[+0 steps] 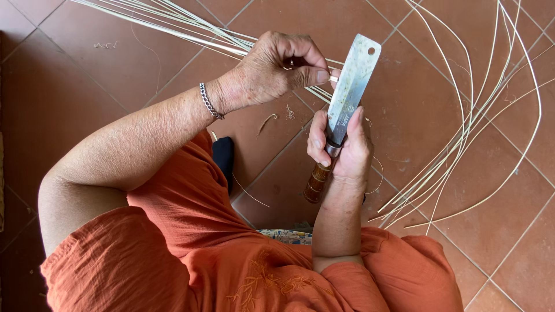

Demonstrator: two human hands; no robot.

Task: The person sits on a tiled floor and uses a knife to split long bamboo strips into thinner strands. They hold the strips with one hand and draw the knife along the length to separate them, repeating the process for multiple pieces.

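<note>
Orange cloth of my dress [191,231] fills the near edge of the view, draped over my lap, with a patterned seat edge [287,236] showing just beyond it. Past that, my right hand [341,149] has its grip closed around the banded brown handle [317,182] of a knife [350,89], thumb lying up along the flat steel. The blade stands nearly upright, tilted a little to the right, its squared tip with a small hole pointing away from me. My left hand [277,69], a silver bracelet [210,101] at the wrist, is pinched shut on a thin pale cane strip [191,36], thumb and forefinger meeting just beside the blade's left edge; whether strip and edge touch I cannot tell. The strip runs from that pinch off toward the far left corner of the floor, along with several other strands [144,14] lying close to it.

Red-brown tiles of the floor [75,86] lie bare on the left, open room there as far as the left edge. On the right, a loose sheaf of long curved strands [468,121] arcs from near my right knee out to the far right corner, crowding that side. Small shavings [289,111] lie on the tiles between my hands.
</note>
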